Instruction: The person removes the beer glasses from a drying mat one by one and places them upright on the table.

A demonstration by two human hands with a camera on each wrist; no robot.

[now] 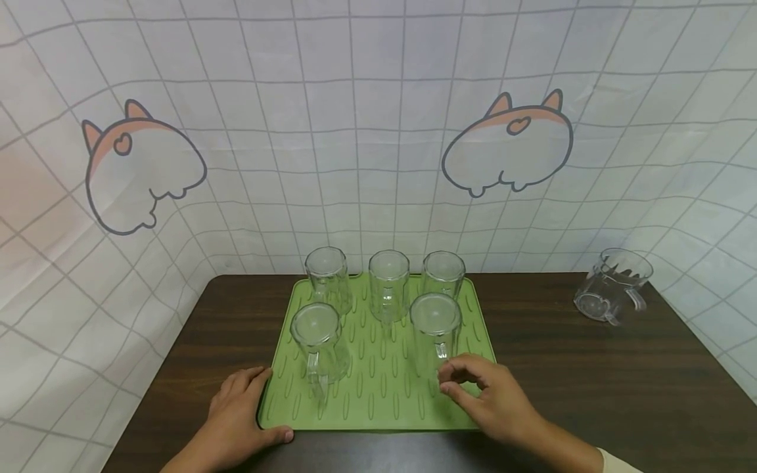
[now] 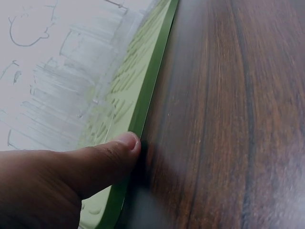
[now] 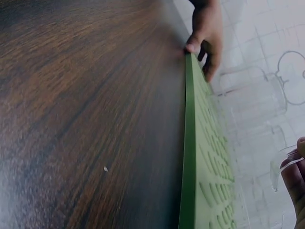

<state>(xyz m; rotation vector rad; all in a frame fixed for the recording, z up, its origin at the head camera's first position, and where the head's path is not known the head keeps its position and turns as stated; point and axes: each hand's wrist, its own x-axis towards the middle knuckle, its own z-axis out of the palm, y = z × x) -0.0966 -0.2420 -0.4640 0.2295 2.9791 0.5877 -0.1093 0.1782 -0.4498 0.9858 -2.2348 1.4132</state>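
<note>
A green ribbed mat lies on the table with several clear glass mugs on it. My right hand is at the front-right mug, thumb and index finger pinching its handle. That mug stands upright on the mat. My left hand rests at the mat's front-left corner, its fingers along the left edge and its thumb against the front edge. Just right of that hand stands the front-left mug. Along the back are the left mug, middle mug and right mug.
Another clear mug stands on the dark wood table at the far right, near the back edge. A white gridded cloth with cartoon drawings surrounds the table at the back and sides.
</note>
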